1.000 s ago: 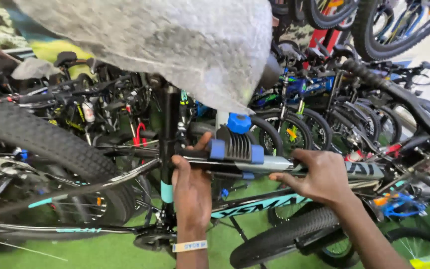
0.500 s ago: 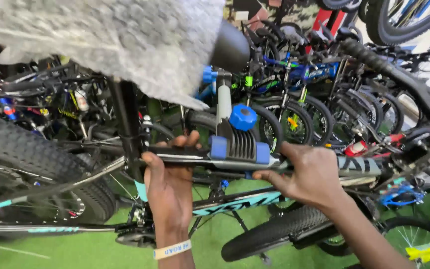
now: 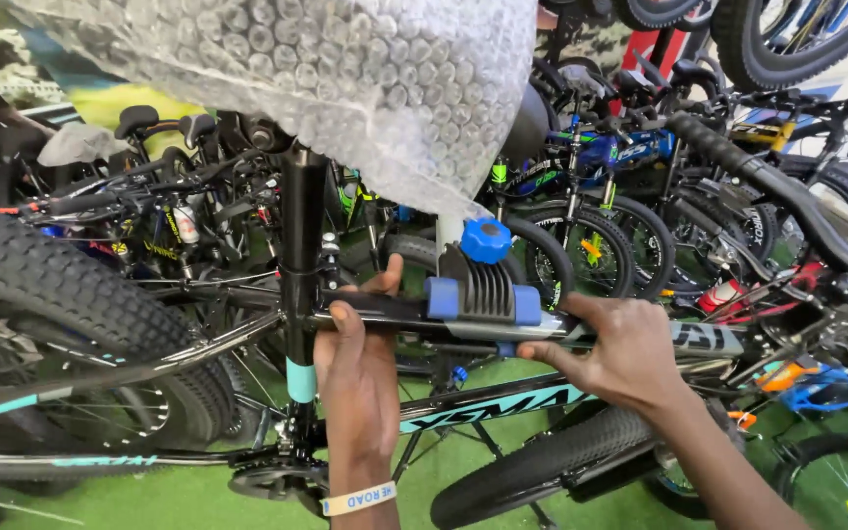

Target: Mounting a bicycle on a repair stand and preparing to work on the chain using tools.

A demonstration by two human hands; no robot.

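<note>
A black bicycle with teal accents hangs by its top tube (image 3: 385, 312) in a grey and blue repair-stand clamp (image 3: 483, 285) topped by a blue knob (image 3: 486, 239). My left hand (image 3: 357, 378) wraps around the top tube just left of the clamp, a white wristband on the wrist. My right hand (image 3: 623, 350) grips the tube right of the clamp, fingers reaching under the clamp jaw. Bubble wrap (image 3: 345, 88) covers the saddle above the black seat post (image 3: 301, 265).
The bike's knobby rear tyre (image 3: 61, 285) fills the left; its front tyre (image 3: 542, 471) lies low at the right. The black handlebar (image 3: 777, 191) runs across the upper right. Rows of parked bicycles (image 3: 591, 186) stand behind on green flooring (image 3: 188, 501).
The view swung left and then back toward the right. Both hands stayed on the top tube beside the clamp; the right hand's fingers sit closer under the clamp jaw.
</note>
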